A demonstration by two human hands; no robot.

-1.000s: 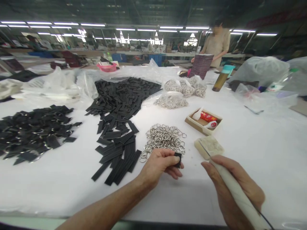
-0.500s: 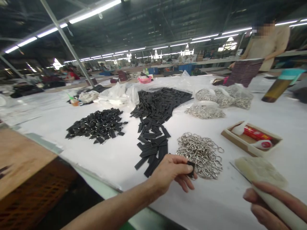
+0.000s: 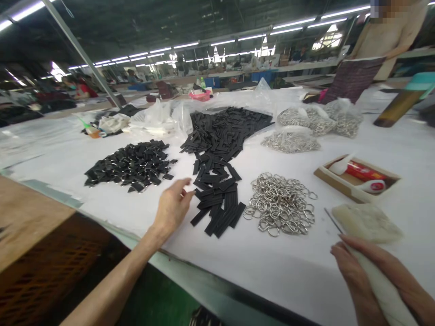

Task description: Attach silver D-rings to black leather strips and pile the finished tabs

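My left hand [image 3: 172,204] hovers over the white tabletop, left of the loose black strips [image 3: 217,192]. Its fingers are apart and nothing shows in them. Beyond it lies a heap of black folded tabs with metal rings [image 3: 132,165]. My right hand [image 3: 356,274] grips a tool with a thick pale handle and a thin metal tip [image 3: 380,283]; the tip points toward a translucent yellowish block [image 3: 369,222]. Between my hands lies a pile of silver D-shaped rings [image 3: 282,203].
A tan box [image 3: 350,183] holds a red tube and white bottles. Clear bags of rings [image 3: 292,139], a big heap of black strips [image 3: 227,129] and a teal-lidded bottle [image 3: 404,102] stand farther back. A person [image 3: 390,36] is across the table. An orange crate [image 3: 50,267] sits lower left.
My left hand has moved left, away from the rings, and the black piece it held is gone from its fingers. My right hand keeps the tool. The view has tilted down.
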